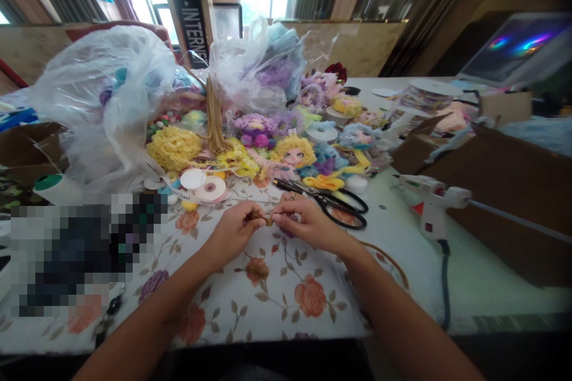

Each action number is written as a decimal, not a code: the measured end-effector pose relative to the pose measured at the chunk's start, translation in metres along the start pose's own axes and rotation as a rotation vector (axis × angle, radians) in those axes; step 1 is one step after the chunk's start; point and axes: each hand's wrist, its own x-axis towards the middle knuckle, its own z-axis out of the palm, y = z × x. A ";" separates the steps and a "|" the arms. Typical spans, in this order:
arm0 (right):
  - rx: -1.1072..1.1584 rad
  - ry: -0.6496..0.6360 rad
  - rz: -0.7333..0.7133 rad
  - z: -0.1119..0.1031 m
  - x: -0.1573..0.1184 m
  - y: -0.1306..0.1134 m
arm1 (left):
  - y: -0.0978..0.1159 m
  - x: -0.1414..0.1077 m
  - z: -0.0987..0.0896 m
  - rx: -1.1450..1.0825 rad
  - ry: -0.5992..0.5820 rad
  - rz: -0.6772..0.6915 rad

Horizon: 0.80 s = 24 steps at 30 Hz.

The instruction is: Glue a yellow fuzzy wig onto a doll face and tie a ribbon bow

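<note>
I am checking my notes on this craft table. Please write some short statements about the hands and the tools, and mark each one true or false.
1. Both hands pinch one small brownish piece between the fingertips. True.
2. The black-handled scissors lie left of the left hand. False: they lie just beyond the right hand.
3. The white glue gun rests on the table, untouched. True.
4. The right hand holds the glue gun. False: it holds the small piece.
5. The tablecloth has a flower print. True.

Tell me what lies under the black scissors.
The black scissors lie on the floral tablecloth, just beyond the right hand. Their tips reach toward the yellow-haired doll. Anything beneath the blades is hidden.
</note>
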 end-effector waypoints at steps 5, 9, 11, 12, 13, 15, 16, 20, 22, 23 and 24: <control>-0.106 0.038 -0.051 0.003 -0.001 0.006 | -0.003 0.000 0.003 -0.077 -0.063 -0.041; -0.317 0.193 -0.154 0.008 -0.001 0.010 | -0.007 0.002 0.005 -0.101 -0.035 -0.105; -0.444 0.405 -0.231 0.011 -0.002 0.009 | -0.010 0.002 0.005 -0.187 0.035 -0.159; -0.472 0.502 -0.263 0.013 -0.002 0.007 | -0.010 0.003 0.005 -0.239 0.079 -0.187; -0.466 0.569 -0.279 0.016 -0.003 0.005 | -0.011 0.003 0.005 -0.291 0.121 -0.210; -0.343 0.583 -0.223 0.020 -0.003 0.001 | -0.010 0.003 0.004 -0.387 0.161 -0.239; -0.226 0.535 -0.137 0.023 -0.002 0.000 | -0.010 0.003 0.004 -0.421 0.152 -0.247; 0.409 0.285 0.271 0.031 0.003 0.000 | -0.006 0.002 0.006 -0.422 0.071 -0.234; 0.604 0.251 0.335 0.034 0.006 0.002 | -0.004 0.002 0.006 -0.345 0.071 -0.201; 0.644 0.249 0.340 0.036 0.007 0.003 | -0.003 0.002 0.006 -0.298 0.074 -0.188; 0.662 0.249 0.342 0.037 0.008 0.004 | -0.002 0.001 0.006 -0.250 0.078 -0.176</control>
